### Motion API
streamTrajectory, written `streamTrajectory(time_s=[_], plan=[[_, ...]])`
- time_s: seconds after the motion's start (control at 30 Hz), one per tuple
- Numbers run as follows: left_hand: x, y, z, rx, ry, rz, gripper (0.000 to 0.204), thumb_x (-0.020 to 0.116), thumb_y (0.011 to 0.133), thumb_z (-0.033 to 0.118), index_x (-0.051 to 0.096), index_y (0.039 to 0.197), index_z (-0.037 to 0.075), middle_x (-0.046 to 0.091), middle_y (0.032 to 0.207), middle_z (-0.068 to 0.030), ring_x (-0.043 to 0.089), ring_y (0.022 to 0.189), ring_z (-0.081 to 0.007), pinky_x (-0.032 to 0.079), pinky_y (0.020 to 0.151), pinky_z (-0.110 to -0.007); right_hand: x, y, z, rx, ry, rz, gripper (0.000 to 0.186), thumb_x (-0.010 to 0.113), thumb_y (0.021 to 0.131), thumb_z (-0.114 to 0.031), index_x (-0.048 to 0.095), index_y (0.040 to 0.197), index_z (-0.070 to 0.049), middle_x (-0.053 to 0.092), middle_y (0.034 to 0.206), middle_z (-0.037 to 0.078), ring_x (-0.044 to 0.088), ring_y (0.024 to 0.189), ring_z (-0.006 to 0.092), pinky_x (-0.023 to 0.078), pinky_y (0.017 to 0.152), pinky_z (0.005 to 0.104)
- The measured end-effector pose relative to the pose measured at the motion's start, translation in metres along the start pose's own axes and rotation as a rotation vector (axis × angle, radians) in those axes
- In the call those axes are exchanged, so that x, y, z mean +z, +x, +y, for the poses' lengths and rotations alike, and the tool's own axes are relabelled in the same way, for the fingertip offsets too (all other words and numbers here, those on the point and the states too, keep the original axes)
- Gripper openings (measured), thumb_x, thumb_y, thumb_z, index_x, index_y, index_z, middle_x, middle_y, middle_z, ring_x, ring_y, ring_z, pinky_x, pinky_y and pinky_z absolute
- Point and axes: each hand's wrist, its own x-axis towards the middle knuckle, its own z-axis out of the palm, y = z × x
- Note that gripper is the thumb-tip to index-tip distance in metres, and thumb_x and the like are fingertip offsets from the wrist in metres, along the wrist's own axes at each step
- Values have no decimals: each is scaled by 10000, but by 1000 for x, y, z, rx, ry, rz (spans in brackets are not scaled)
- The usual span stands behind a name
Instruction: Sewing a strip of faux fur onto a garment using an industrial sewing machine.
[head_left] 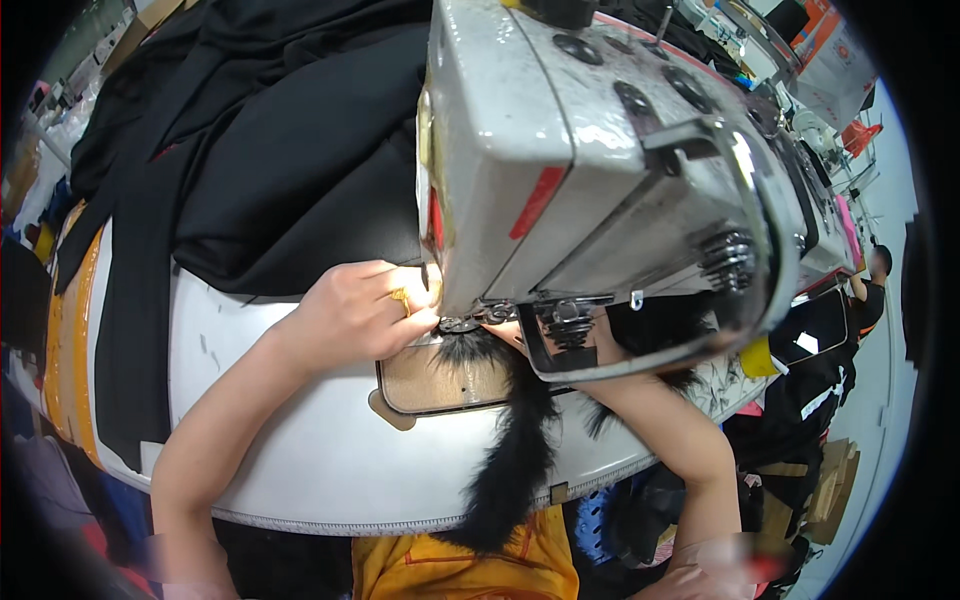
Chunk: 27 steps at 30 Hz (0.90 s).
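A strip of black fur runs from under the presser foot of a sewing machine and hangs over the table's near edge. My left hand, with a yellow ring, is closed left of the foot, its thumb and fingers pinching at the fur's end. Part of that grip is hidden by the machine head. On the other side of the foot, my right hand reaches in beneath the machine, with fingertips closed on the fur. The machine's guard covers much of this hand. Black fabric lies heaped behind my left hand.
The white sewing table has a measuring tape along its curved front edge. A light brown plate is set into it below the needle. More dark cloth lies at the right, near cardboard. Another person is at far right.
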Motion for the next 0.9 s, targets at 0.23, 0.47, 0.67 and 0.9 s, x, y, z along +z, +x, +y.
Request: streamTrajectory(time_s=[0.23,0.47,0.67,0.9], plan=[[9,-12,-4,-98,-41,-44,178,706,699,152,688,876,144,642,811,-12,642,784,-164,524,686,-284,-5,-3,4,-150,-476,28,335,673,954,-230,665,1222,-30,731,1121,107,688,1062,232,493,971,387],[-8,12,1,-164,-18,-7,129,681,757,143,668,883,170,611,763,-9,629,726,-200,508,635,-323,-4,16,-24,-224,-529,221,154,681,739,-164,724,882,-126,692,817,98,672,822,289,514,798,431],[-43,-13,79,-1067,-965,-135,376,780,850,147,553,1125,30,702,965,-89,687,898,-152,543,829,-309,9,-7,-72,23,98,25,378,670,744,-35,721,1111,-111,734,1009,123,699,1000,261,542,869,342],[-21,-32,78,-1294,-970,55,558,701,744,17,462,1248,8,553,1140,-73,575,1141,-174,476,986,-321,38,-25,-83,-446,-188,182,524,732,795,-188,589,1267,-11,579,1274,155,612,1144,304,512,933,416]])
